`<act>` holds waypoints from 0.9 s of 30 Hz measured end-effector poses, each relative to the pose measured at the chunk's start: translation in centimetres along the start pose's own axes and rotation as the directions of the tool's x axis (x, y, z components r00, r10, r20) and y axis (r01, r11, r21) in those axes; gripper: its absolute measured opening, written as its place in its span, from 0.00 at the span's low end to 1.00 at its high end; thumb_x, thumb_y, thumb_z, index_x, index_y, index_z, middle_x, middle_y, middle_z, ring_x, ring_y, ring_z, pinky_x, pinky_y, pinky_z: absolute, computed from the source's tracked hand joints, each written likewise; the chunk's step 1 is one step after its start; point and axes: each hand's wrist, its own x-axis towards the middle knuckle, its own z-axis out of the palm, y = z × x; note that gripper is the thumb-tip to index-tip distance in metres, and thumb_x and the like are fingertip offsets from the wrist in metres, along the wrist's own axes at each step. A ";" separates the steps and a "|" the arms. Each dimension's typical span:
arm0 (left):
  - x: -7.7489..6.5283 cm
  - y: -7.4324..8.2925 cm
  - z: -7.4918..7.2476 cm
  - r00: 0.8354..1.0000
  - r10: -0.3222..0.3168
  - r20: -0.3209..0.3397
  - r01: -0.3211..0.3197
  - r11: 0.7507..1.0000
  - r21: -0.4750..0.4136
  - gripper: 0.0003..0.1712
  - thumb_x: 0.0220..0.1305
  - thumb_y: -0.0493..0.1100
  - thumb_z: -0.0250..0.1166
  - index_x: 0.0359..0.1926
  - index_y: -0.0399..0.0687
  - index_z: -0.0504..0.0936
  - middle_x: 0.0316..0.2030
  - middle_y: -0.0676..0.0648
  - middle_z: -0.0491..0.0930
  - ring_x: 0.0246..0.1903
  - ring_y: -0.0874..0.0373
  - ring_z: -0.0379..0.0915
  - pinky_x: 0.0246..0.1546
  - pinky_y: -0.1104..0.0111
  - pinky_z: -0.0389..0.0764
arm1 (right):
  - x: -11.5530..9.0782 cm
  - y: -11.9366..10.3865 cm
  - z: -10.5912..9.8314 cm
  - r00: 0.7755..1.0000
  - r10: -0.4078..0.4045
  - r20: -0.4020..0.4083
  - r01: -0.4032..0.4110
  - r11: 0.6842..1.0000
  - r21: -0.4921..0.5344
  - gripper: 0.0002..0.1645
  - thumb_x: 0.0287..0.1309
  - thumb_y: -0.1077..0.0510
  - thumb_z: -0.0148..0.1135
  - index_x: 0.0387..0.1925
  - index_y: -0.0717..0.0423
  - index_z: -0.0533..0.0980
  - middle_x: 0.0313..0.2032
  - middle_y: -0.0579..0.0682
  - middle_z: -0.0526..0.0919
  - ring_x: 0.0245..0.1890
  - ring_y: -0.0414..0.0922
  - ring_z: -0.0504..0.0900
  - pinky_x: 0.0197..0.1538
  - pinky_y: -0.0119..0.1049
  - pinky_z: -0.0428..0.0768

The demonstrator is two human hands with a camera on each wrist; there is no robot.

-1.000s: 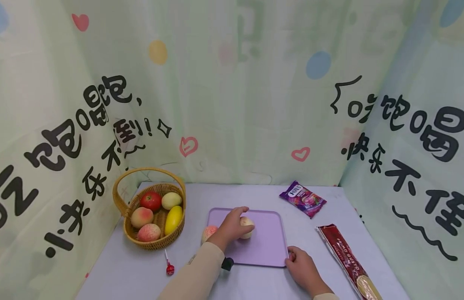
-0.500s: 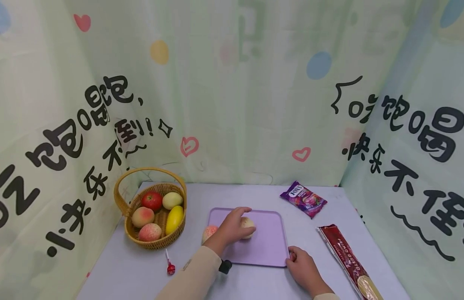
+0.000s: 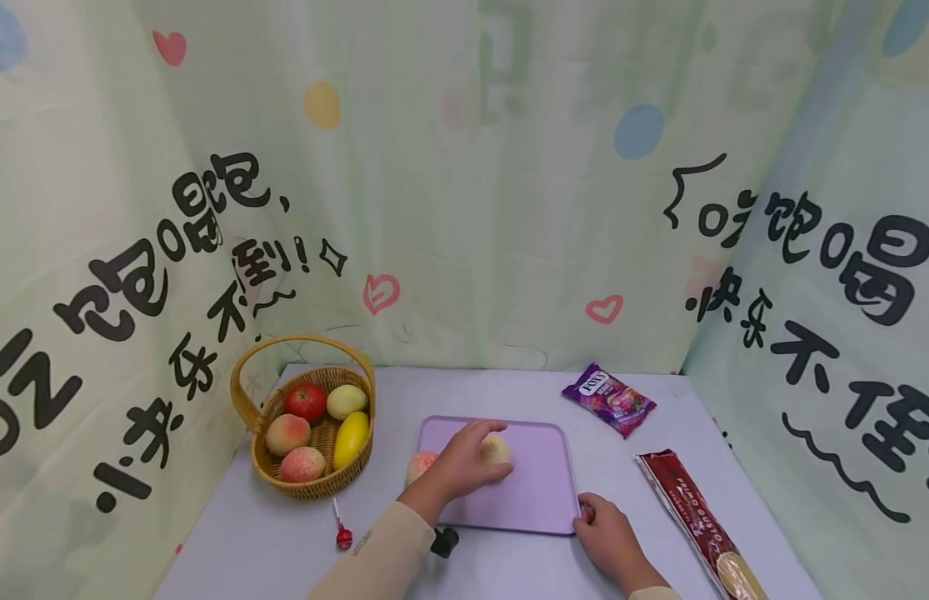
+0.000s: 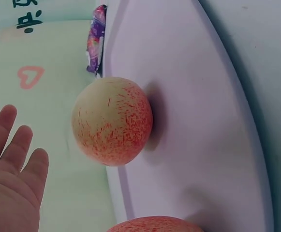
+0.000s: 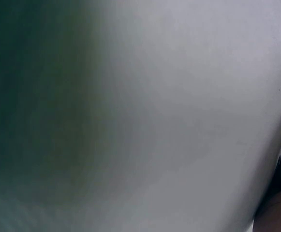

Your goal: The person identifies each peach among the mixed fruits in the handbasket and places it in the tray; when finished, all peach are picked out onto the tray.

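Note:
On the purple tray (image 3: 539, 492) sits a pale peach (image 3: 496, 450), its red-speckled side facing the left wrist view. My left hand (image 3: 460, 465) is beside it, thumb and fingers spread. In the left wrist view that hand's fingers (image 4: 33, 166) are extended, with a gap between them and the peach (image 4: 112, 121). A second, redder peach (image 3: 420, 465) lies at the tray's left side, partly hidden behind my left hand. With bent fingers, my right hand (image 3: 610, 537) grips the tray's right edge near the front corner. The right wrist view is mostly blurred.
A wicker basket (image 3: 263, 467) with several fruits stands at the left, a red lollipop (image 3: 343, 537) in front of it. A purple candy bag (image 3: 610, 400) lies at the back right. A long red spaghetti packet (image 3: 692, 517) lies right of my right hand.
My left hand has drawn slightly back toward me, and its thumb and fingers have spread wider around the pale peach. The right hand stays at the tray's edge.

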 end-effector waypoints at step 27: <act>-4.9 -0.8 -1.1 0.993 0.113 -0.040 -0.114 0.993 -0.021 0.43 0.58 0.51 0.78 0.71 0.47 0.71 0.66 0.51 0.76 0.67 0.55 0.71 0.68 0.56 0.74 | 0.0 0.0 0.0 1.000 -0.009 -0.003 0.009 1.000 -0.001 0.26 0.58 0.64 0.64 0.57 0.73 0.76 0.28 0.47 0.74 0.30 0.43 0.71 0.35 0.36 0.70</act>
